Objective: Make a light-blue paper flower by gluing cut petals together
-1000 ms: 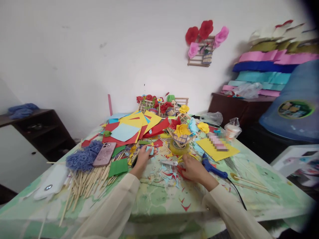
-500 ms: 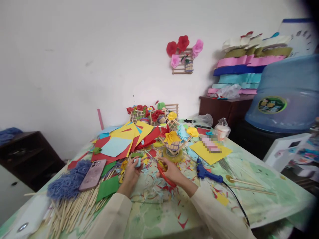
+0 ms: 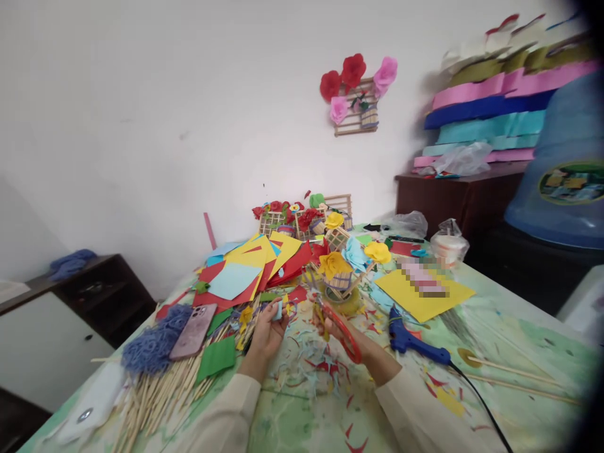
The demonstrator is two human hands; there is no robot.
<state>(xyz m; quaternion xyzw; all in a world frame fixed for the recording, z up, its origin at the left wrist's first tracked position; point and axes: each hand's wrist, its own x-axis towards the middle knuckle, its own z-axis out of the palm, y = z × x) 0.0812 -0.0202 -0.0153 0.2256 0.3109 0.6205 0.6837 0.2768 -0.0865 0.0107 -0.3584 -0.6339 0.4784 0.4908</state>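
Observation:
My left hand [image 3: 267, 332] is closed round a small light-blue paper piece [image 3: 278, 309], held up above the table. My right hand [image 3: 340, 328] grips red-handled scissors [image 3: 343, 332], blades pointing up and left toward the blue piece. Both hands hover over a litter of red and blue paper scraps [image 3: 311, 365]. Just behind the scissors stands a roll of tape [image 3: 346, 302] and a stick basket with a yellow paper flower [image 3: 334, 264].
A blue glue gun [image 3: 413, 343] with its cord lies right of my right hand. A phone [image 3: 194, 323], blue yarn [image 3: 148, 343], wooden sticks [image 3: 155, 384] and green squares lie left. Coloured paper sheets [image 3: 250, 264] and paper flowers fill the back; a yellow sheet [image 3: 425, 290] lies right.
My right hand picked the scissors up from the table and raised them toward the blue piece. The left hand kept its piece. The camera shifted about.

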